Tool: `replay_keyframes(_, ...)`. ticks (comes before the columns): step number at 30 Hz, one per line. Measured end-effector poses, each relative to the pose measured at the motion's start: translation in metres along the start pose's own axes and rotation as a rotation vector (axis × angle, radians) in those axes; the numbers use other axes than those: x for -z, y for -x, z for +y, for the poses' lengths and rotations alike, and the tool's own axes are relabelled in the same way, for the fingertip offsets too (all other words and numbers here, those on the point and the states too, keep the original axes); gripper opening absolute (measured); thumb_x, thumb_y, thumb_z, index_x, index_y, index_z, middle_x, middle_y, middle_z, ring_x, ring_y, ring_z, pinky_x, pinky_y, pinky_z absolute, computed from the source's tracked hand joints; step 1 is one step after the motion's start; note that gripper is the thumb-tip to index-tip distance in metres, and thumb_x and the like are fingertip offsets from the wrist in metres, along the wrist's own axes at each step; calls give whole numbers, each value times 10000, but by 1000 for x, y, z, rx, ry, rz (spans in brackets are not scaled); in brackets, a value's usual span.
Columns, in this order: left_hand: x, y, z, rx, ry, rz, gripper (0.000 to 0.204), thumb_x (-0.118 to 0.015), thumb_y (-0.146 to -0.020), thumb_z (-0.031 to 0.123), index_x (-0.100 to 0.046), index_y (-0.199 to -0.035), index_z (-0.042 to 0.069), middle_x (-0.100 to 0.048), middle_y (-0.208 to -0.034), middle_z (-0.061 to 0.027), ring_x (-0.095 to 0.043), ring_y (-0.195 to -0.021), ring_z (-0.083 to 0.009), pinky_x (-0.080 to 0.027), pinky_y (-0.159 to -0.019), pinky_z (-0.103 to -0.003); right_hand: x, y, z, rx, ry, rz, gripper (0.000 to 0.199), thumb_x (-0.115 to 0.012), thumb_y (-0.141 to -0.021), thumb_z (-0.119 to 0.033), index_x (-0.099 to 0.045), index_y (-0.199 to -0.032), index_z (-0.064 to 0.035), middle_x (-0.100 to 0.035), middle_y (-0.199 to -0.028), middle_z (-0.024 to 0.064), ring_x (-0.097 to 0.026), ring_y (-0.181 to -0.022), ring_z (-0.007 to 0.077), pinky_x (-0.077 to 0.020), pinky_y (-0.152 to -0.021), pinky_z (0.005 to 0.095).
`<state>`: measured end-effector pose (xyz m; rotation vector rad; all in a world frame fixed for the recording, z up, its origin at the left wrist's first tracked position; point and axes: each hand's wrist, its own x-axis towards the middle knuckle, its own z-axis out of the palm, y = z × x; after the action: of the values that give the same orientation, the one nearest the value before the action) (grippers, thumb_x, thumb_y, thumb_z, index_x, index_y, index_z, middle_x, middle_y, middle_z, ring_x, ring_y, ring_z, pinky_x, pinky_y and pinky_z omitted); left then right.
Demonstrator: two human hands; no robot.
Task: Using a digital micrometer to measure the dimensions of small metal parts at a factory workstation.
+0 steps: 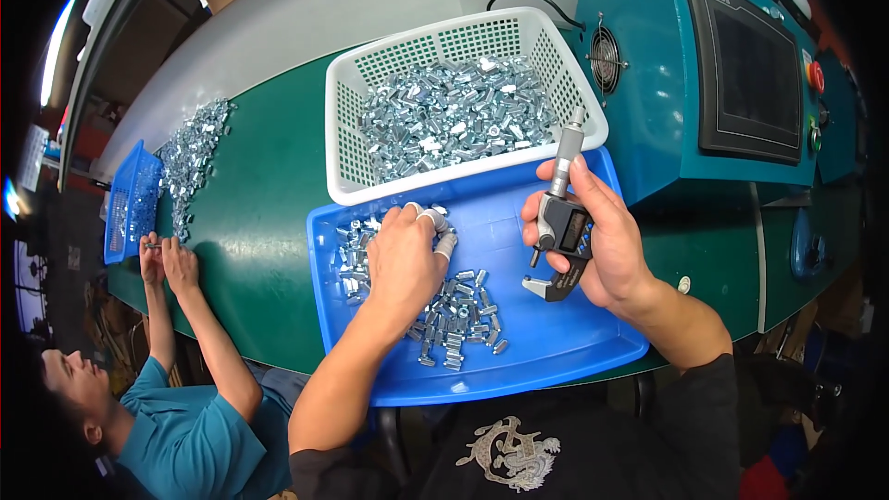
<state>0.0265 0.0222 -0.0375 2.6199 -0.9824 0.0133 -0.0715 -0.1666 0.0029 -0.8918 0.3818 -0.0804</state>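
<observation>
My left forearm comes up from the lower edge over the blue tray (556, 352), and my left hand (403, 264) lies palm down in the middle of it, fingers curled onto the small silver metal parts (458, 310) scattered there. White finger cots cover my fingertips (445, 245). I cannot tell whether that grip has closed on a part or only rests on the pile.

My right hand (602, 241) is over the tray's right side, its grip clenched around a micrometer (560, 227). The tool stands nearly upright, its grey thimble pointing away from me, its dark body and display facing left, its frame at the bottom just above the tray floor.

Beyond the tray, touching its far edge, sits a white basket (347, 157) heaped with the same silver parts. Both stand on the green counter (269, 222). To the right is a teal machine (648, 102) with a dark screen (755, 74), a small fan grille and coloured buttons.

At the left, another person in a teal shirt has both hands (167, 259) on the counter beside a strip of parts (190, 162) and a small blue bin (130, 204).
</observation>
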Motion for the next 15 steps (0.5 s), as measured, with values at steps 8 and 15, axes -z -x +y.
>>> replay_keyframes(8,10,5,31,208,1156,-225,185,-665,-821,44,-592,-987,7,-618,-912,-28,-567,-786,-89,-474,-698,-241,7,-4,-2,1,-48,-15,376,-377,-981,-383,-481,-1102,-42,-614,-827,108,-623,-666,137,-408,-392,198)
replay_keyframes(15,14,11,42,267,1408,-295,247,-643,-832,2,-587,-1072,17,-600,-968,-29,-559,-847,-95,-484,-728,-244,11,-5,-2,8,-69,-33,390,-374,-982,-381,-491,-1108,-31,-619,-836,117,-624,-672,138,-419,-405,201)
